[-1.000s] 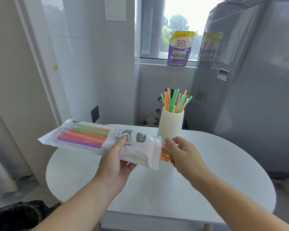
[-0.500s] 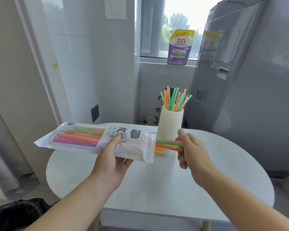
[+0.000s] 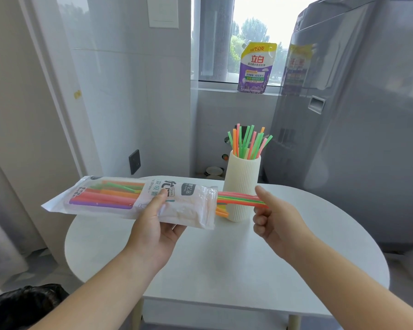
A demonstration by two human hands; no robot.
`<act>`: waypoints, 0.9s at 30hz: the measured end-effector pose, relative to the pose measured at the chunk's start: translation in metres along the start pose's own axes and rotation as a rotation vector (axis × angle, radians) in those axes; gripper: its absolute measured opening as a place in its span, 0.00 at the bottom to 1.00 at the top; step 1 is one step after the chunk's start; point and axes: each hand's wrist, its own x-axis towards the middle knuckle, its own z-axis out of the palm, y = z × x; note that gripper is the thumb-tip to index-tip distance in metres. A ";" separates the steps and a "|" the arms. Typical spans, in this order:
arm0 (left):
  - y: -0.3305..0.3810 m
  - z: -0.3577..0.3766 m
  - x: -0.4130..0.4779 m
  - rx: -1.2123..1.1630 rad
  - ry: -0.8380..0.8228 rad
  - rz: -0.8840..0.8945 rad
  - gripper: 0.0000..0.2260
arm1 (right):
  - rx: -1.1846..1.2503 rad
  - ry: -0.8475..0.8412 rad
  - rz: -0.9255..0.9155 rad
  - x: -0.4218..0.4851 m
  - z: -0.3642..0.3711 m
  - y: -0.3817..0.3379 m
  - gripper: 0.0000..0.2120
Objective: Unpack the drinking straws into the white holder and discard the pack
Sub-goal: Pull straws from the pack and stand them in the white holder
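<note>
**Straw bundle partway out of the pack, in front of the white holder**

Holds the straw pack (image 3: 110,198) roughly level above the white counter (image 3: 224,263) in the left grip (image 3: 153,225), with the thumb pressed on the printed front and the fingers curled underneath. Pinches a thin straw bundle (image 3: 239,199) of pink, green and orange in the right grip (image 3: 274,217), thumb on top, fingers curled below.

Partway out of the pack's open right end, almost level, crossing in front of the white holder (image 3: 242,172). Cannot tell whether touching the holder or just clear of it. A few short orange and yellow tips poking from the same opening, lower down. More inside the clear pack: purple, pink, orange and green, bunched toward the sealed left end.

Upright on the far side of the counter: the ribbed holder, with standing straws (image 3: 246,141) in green, orange and pink fanned out of its top.

Behind, on the window sill: a purple and yellow detergent pouch (image 3: 256,67), upright. To the right of the counter: a tall grey appliance (image 3: 355,127). On the left wall: a dark wall socket (image 3: 134,161). At the lower left corner, on the floor: a black bag (image 3: 22,303).
</note>
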 end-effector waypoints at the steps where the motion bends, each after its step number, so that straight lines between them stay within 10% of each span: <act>1: 0.000 0.001 0.000 -0.003 0.002 0.000 0.14 | 0.071 0.009 0.039 -0.001 0.001 0.000 0.16; 27: -0.003 0.002 -0.001 -0.009 0.000 0.004 0.17 | 0.462 -0.100 0.170 -0.014 0.033 0.027 0.21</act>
